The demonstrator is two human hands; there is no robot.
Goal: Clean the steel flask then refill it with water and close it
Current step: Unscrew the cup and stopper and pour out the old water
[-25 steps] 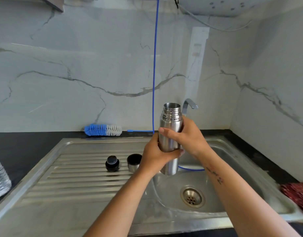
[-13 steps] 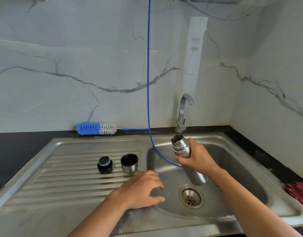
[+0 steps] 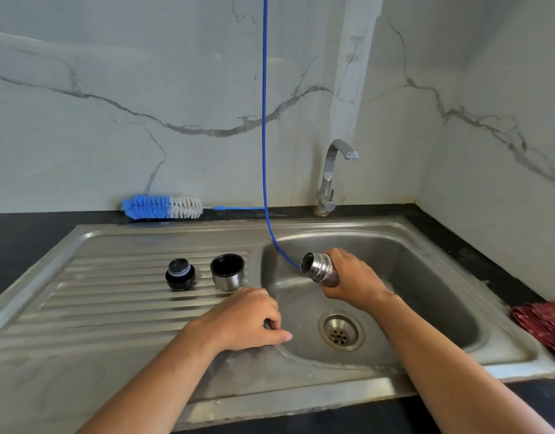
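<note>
A steel sink (image 3: 119, 364) sits in a dark table (image 3: 25, 236). On its drainboard stand a black stopper (image 3: 180, 274) and a cup (image 3: 227, 272) side by side. A brush (image 3: 162, 207) and red cloth (image 3: 544, 324) lie on the table.

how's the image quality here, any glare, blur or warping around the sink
Head view: soft even daylight, no hard shadows; mild sheen on the stainless steel sink and the tilted steel flask in the right hand; wide-angle bending curves the counter edges; left hand and chrome tap look sharp.
</note>
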